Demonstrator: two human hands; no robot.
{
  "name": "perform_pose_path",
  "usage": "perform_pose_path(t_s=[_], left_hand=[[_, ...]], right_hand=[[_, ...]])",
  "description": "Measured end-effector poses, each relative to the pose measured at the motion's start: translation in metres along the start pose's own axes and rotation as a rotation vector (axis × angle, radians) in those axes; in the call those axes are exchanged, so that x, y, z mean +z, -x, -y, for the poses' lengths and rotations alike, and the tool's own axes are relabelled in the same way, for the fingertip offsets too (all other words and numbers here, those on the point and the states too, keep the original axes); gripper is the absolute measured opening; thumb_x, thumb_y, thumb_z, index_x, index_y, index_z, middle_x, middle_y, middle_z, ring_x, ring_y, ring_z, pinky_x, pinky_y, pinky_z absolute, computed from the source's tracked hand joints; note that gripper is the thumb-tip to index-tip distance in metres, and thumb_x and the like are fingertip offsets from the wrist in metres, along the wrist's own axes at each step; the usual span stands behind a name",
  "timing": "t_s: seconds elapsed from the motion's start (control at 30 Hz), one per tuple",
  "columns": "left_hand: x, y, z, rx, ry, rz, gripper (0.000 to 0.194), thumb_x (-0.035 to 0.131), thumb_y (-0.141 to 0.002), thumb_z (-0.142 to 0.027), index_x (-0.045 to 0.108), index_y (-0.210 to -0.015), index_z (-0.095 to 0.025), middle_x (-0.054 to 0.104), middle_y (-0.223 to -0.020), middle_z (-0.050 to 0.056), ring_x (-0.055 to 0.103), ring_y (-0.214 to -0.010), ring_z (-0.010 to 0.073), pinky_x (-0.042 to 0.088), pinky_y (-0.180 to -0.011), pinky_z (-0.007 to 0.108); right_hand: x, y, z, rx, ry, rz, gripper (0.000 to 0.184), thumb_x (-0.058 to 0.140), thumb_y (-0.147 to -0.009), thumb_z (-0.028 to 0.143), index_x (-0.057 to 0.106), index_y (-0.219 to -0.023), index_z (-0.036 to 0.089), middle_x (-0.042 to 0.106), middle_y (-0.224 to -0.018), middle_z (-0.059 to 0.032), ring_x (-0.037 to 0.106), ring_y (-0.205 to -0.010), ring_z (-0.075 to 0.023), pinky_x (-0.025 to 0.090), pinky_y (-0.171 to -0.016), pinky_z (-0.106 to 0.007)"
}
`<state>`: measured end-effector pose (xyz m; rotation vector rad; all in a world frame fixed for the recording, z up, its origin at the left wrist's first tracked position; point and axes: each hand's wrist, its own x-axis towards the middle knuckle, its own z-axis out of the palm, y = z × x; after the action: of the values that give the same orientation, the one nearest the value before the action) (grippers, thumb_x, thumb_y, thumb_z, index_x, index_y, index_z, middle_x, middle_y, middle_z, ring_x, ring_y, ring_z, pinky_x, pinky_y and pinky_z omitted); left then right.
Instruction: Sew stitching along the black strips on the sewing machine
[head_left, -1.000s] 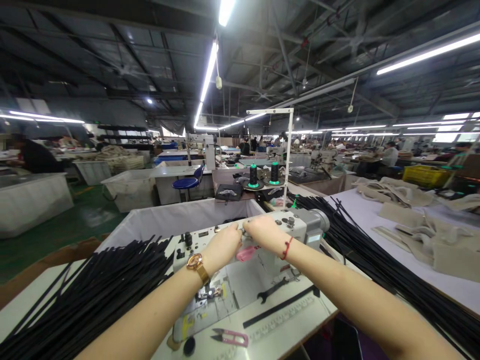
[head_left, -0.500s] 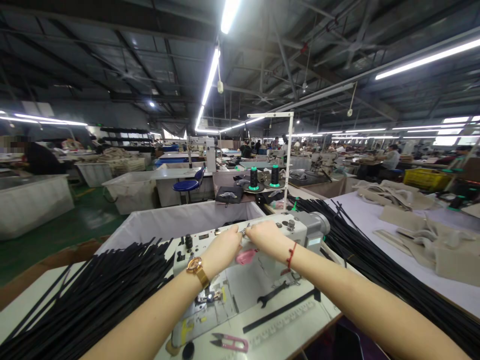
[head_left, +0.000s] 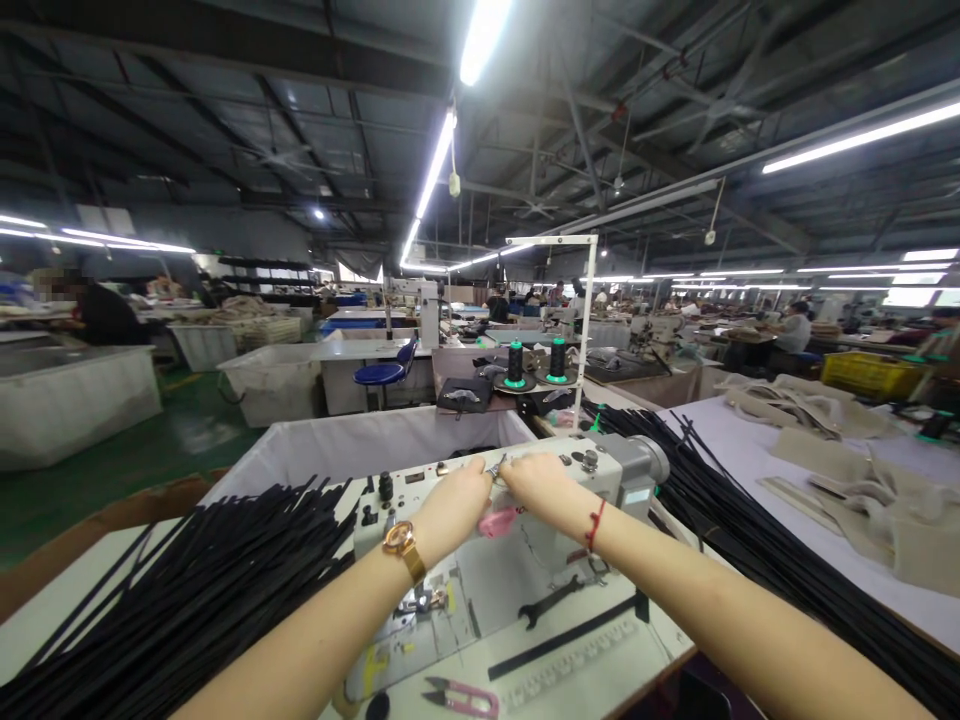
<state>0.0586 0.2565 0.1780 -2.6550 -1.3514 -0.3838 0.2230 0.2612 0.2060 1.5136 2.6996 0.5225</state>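
Observation:
Both my hands meet at the top of a white sewing machine (head_left: 551,535), around a small metal part (head_left: 496,469) too small to name. My left hand (head_left: 466,492), below a gold watch (head_left: 399,540), has its fingers closed at the left of that part. From the right, my right hand (head_left: 538,482) is closed too, its fingertips against the part. What either hand grips is mostly hidden. A pink piece (head_left: 496,522) sits on the machine just under my hands. On the machine bed lie an open-end wrench (head_left: 551,602) and a black strip (head_left: 566,637).
Pink-handled thread snips (head_left: 461,697) lie at the near edge. Long black strips (head_left: 202,590) are heaped on the left, and more (head_left: 750,530) on the right. Behind the machine stand a white-lined bin (head_left: 300,450) and two black thread cones (head_left: 515,365). Beige pieces (head_left: 847,490) cover the right table.
The whole view has shifted slightly, so things appear a little lower and further right. My hands stay at the same spot on the machine top, fingers still closed.

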Motion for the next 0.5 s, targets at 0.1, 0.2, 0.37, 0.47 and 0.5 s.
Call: perform_pose_path(t_s=[0.1,0.2,0.37,0.47,0.5], left_hand=[[-0.001,0.001,-0.001,0.003,0.001,0.001,0.012,0.051,-0.089,-0.011,0.061,-0.084,-0.014,0.058,-0.097,0.008,0.064,-0.078,0.0197,0.048,-0.072,0.03],[-0.001,0.001,-0.002,-0.003,0.001,0.007,0.012,0.051,-0.089,-0.012,0.061,-0.084,-0.014,0.057,-0.097,0.008,0.064,-0.077,0.02,0.048,-0.071,0.03],[0.0,0.001,-0.003,-0.018,-0.012,0.022,0.011,0.052,-0.09,-0.014,0.062,-0.085,-0.014,0.056,-0.098,0.009,0.065,-0.079,0.0209,0.048,-0.072,0.031],[0.0,0.002,-0.003,-0.023,-0.025,0.025,0.01,0.053,-0.09,-0.014,0.062,-0.087,-0.013,0.056,-0.1,0.01,0.065,-0.079,0.0209,0.049,-0.071,0.032],[0.0,0.002,-0.003,-0.023,-0.029,0.024,0.01,0.053,-0.09,-0.014,0.062,-0.087,-0.013,0.056,-0.1,0.01,0.065,-0.079,0.0211,0.049,-0.072,0.032]], right_hand=[[0.011,0.009,-0.02,0.001,-0.057,-0.037,0.019,0.045,-0.093,0.015,0.063,-0.101,0.014,0.074,-0.091,-0.0134,0.07,-0.088,-0.0251,0.049,-0.073,-0.03],[0.018,0.006,-0.041,-0.023,-0.138,-0.03,0.023,0.047,-0.095,0.022,0.057,-0.114,0.016,0.074,-0.094,-0.01,0.069,-0.089,-0.0222,0.046,-0.071,-0.027],[0.024,-0.004,-0.05,-0.066,-0.214,-0.001,0.034,0.046,-0.093,0.018,0.051,-0.127,0.02,0.073,-0.103,-0.0094,0.068,-0.094,-0.0214,0.044,-0.071,-0.026],[0.025,-0.01,-0.047,-0.066,-0.221,0.014,0.04,0.045,-0.091,0.015,0.049,-0.131,0.022,0.072,-0.108,-0.0103,0.068,-0.097,-0.0223,0.043,-0.073,-0.027],[0.024,-0.013,-0.046,-0.062,-0.22,0.022,0.04,0.045,-0.091,0.014,0.05,-0.13,0.022,0.072,-0.108,-0.0103,0.068,-0.097,-0.0227,0.043,-0.073,-0.027]])
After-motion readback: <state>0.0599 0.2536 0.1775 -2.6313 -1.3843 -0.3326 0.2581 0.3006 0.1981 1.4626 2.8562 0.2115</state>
